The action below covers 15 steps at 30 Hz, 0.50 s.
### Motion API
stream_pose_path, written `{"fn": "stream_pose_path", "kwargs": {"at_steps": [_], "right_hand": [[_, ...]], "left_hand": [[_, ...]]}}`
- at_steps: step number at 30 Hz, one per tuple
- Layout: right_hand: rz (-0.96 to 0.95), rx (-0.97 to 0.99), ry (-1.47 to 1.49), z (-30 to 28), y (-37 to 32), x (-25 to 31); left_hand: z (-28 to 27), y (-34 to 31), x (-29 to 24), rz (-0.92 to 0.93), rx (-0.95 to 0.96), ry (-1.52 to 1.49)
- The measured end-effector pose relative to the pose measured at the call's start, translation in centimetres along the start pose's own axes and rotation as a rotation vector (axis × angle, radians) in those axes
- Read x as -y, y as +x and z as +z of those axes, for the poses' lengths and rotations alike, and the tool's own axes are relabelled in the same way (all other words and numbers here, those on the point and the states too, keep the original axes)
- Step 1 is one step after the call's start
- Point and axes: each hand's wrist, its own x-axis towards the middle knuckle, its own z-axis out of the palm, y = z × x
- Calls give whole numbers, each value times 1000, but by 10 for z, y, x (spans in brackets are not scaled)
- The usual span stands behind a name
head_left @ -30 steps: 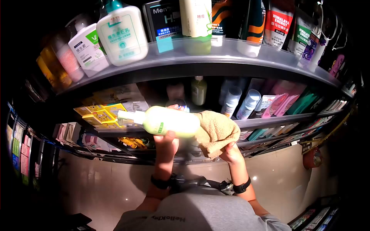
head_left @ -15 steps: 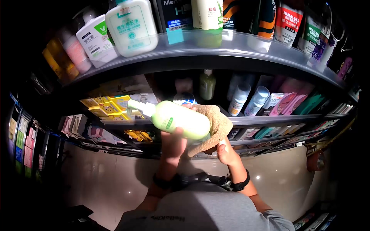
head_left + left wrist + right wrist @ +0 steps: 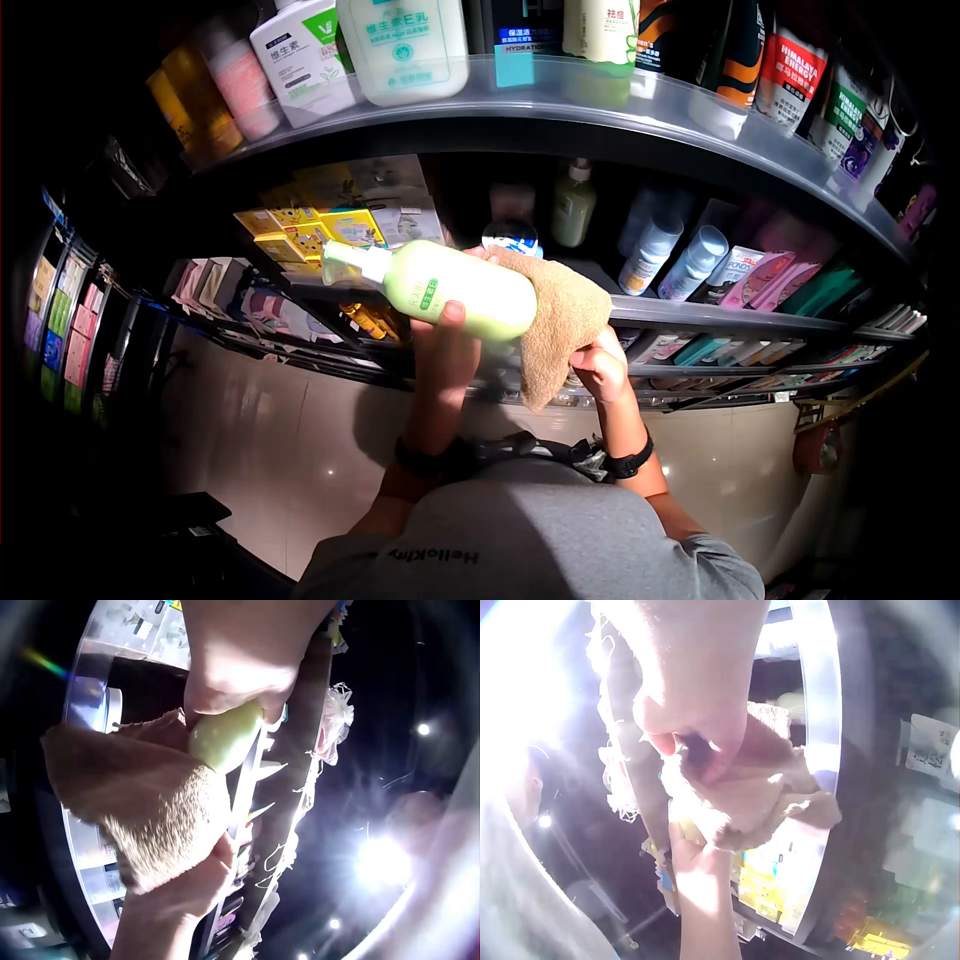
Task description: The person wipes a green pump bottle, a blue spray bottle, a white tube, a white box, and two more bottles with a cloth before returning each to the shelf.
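Observation:
My left hand point(image 3: 447, 345) grips a pale green pump bottle point(image 3: 470, 290), its thumb across the front and fingers behind. The bottle lies tilted, with its clear pump head pointing left. A tan cloth point(image 3: 562, 318) covers the bottle's base end. My right hand point(image 3: 602, 368) pinches the cloth's lower right side between thumb and fingers. In the left wrist view, the cloth point(image 3: 161, 814) drapes beside the bottle's rounded base point(image 3: 227, 739). The right wrist view shows the cloth point(image 3: 754, 802) bunched under the right hand point(image 3: 694, 712).
A shelf edge point(image 3: 560, 95) with lotion bottles and tubes curves above the hands. On the shelf behind stand a similar green bottle point(image 3: 574, 205), a round jar point(image 3: 512, 238), yellow boxes point(image 3: 310, 235) and spray cans point(image 3: 655, 255). Another rack point(image 3: 70, 330) stands at the far left.
The cloth has shifted around the bottle's base, now hanging in a point below it. The right hand has moved slightly up and regripped. The shelves have slid rightward and up in view.

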Motion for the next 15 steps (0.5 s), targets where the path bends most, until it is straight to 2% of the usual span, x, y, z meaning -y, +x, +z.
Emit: {"fn": "stream_pose_path", "kwargs": {"at_steps": [2, 5, 7, 8, 12, 14, 15], "right_hand": [[-28, 14, -32, -3, 1, 0], [-120, -11, -138, 5, 4, -5], [-419, -69, -581, 10, 11, -3], [-552, -4, -758, 5, 15, -4], [-643, -88, -864, 17, 17, -8], [-485, -188, -652, 20, 16, -13], [-483, -191, -656, 21, 15, -14]], "left_hand": [[-3, 1, -3, 23, -82, -133], [-4, 1, -8, 18, -51, -150], [-6, 0, -5, -1, -68, -179], [-5, -1, -4, -10, -63, -185], [-1, -3, 2, -52, -8, -154], [-2, -7, 7, -85, 36, -145], [-2, -11, 9, -88, 37, -149]]}}
